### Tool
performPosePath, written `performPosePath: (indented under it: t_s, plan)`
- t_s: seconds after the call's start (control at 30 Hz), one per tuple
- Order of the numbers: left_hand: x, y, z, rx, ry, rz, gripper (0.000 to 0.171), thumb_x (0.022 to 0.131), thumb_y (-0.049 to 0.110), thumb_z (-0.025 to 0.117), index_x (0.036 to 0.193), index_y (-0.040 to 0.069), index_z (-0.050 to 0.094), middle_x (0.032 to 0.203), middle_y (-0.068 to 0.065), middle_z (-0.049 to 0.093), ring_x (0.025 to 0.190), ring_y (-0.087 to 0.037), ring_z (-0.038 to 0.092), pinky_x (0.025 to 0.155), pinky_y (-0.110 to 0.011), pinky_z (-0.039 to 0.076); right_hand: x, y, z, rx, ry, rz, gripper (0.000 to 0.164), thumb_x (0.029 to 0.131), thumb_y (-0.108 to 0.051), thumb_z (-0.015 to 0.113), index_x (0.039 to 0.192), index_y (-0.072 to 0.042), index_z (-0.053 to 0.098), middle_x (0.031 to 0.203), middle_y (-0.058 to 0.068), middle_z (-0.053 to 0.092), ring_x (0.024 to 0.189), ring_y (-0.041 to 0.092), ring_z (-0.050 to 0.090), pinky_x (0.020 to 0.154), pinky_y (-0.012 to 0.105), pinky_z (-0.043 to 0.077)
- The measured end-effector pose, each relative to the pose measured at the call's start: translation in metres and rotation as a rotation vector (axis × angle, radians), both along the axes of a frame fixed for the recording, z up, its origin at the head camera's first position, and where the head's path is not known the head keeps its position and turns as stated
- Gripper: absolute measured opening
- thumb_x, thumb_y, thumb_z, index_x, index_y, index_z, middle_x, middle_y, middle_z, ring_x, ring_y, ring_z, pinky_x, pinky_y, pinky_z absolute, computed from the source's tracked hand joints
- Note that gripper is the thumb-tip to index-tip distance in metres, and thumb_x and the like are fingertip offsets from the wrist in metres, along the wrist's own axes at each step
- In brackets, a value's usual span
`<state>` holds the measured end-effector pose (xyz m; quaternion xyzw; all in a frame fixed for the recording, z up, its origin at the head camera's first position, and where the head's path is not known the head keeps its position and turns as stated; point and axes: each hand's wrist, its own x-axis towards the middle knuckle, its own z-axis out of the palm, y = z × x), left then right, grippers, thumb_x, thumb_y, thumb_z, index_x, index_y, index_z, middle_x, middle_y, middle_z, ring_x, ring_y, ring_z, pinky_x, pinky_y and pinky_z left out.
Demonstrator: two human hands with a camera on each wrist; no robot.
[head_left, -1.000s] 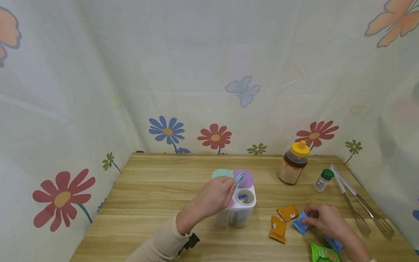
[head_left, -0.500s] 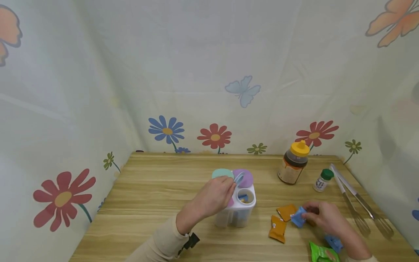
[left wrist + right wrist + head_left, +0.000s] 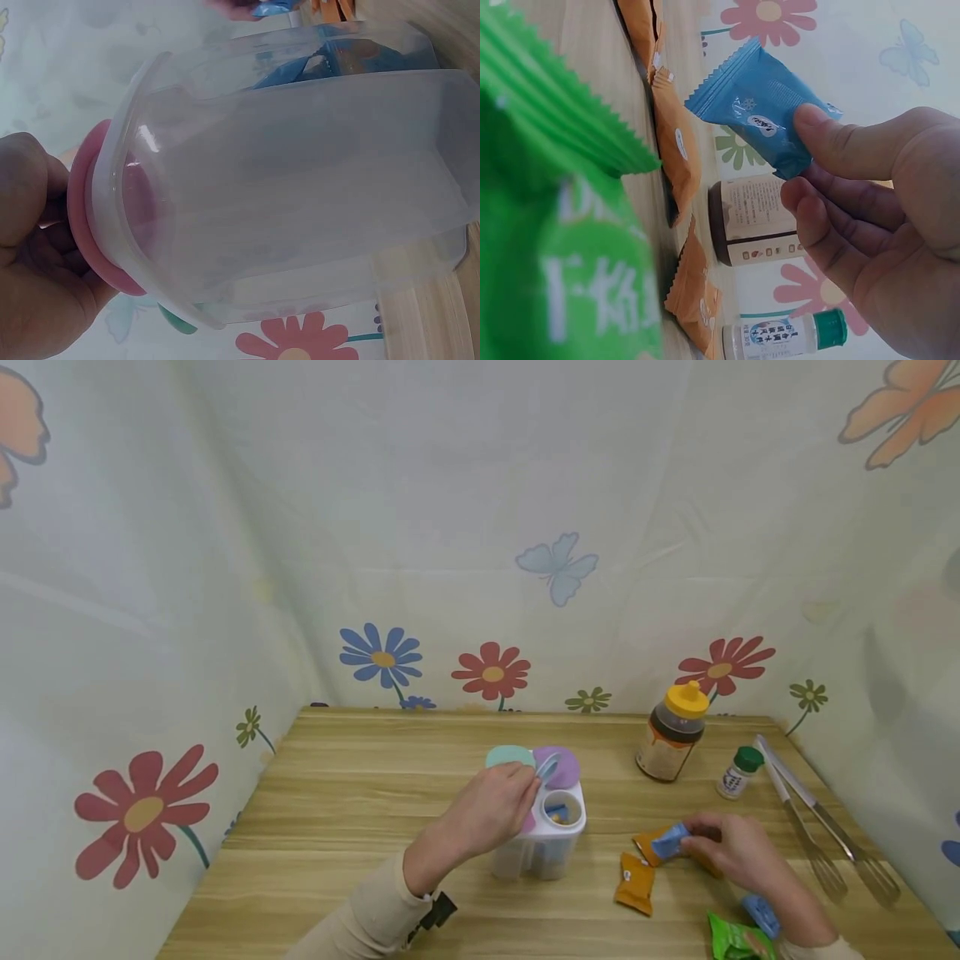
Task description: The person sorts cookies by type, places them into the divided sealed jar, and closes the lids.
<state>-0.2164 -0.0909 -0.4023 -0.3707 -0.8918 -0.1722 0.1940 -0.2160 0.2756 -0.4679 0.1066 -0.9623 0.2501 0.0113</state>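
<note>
My left hand (image 3: 480, 806) pinches a light blue lid (image 3: 550, 767) over the clear container (image 3: 551, 856) with a white top. Pink, green and purple lids (image 3: 558, 767) cover its other openings. The uncovered round opening (image 3: 562, 810) shows blue wrappers inside, and blue packets (image 3: 330, 64) also show through the wall in the left wrist view. My right hand (image 3: 738, 852) pinches a small blue snack packet (image 3: 761, 109) between thumb and fingers, raised above the orange packets (image 3: 635, 885). In the right wrist view the held packet's crimped end points away from the hand.
A green packet (image 3: 738, 939) and another blue packet (image 3: 761, 916) lie near my right forearm. Farther back stand a yellow-capped bottle (image 3: 671, 735) and a green-capped shaker (image 3: 738, 772). Metal tongs (image 3: 813, 814) lie along the table's right side.
My right hand has lifted the blue packet from beside the orange ones and moved it slightly left and up. The left hand and the container have stayed in place.
</note>
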Motion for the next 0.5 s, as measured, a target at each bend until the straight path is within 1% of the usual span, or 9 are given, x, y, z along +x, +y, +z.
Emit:
performPosePath:
  t_s: [0.2, 0.3, 0.5]
  plan:
    - [0.001, 0.000, 0.001, -0.003, 0.001, 0.004, 0.015, 0.099, 0.018, 0.055, 0.087, 0.011, 0.059, 0.073, 0.005, 0.050, 0.065, -0.007, 0.044, 0.056, -0.012, 0.037, -0.001, -0.004, 0.000, -0.010, 0.065, 0.016, 0.013, 0.084, -0.018, 0.076, 0.096, -0.013, 0.074, 0.090, -0.003, 0.073, 0.077, 0.009, 0.066, 0.064, 0.022, 0.051]
    - [0.001, 0.000, 0.000, -0.012, 0.001, 0.008, 0.015, 0.099, 0.019, 0.055, 0.088, 0.011, 0.060, 0.073, 0.005, 0.050, 0.065, -0.007, 0.044, 0.056, -0.012, 0.037, -0.001, -0.006, -0.001, -0.025, 0.088, 0.029, 0.013, 0.084, -0.018, 0.076, 0.096, -0.012, 0.075, 0.091, -0.001, 0.074, 0.079, 0.011, 0.067, 0.065, 0.024, 0.053]
    - [0.001, 0.000, -0.001, -0.012, 0.007, 0.007, 0.016, 0.099, 0.019, 0.055, 0.087, 0.011, 0.059, 0.072, 0.005, 0.048, 0.064, -0.006, 0.043, 0.055, -0.012, 0.035, -0.003, -0.013, -0.001, -0.036, 0.110, 0.014, 0.016, 0.084, -0.017, 0.076, 0.097, -0.008, 0.074, 0.093, 0.004, 0.074, 0.080, 0.015, 0.069, 0.066, 0.027, 0.055]
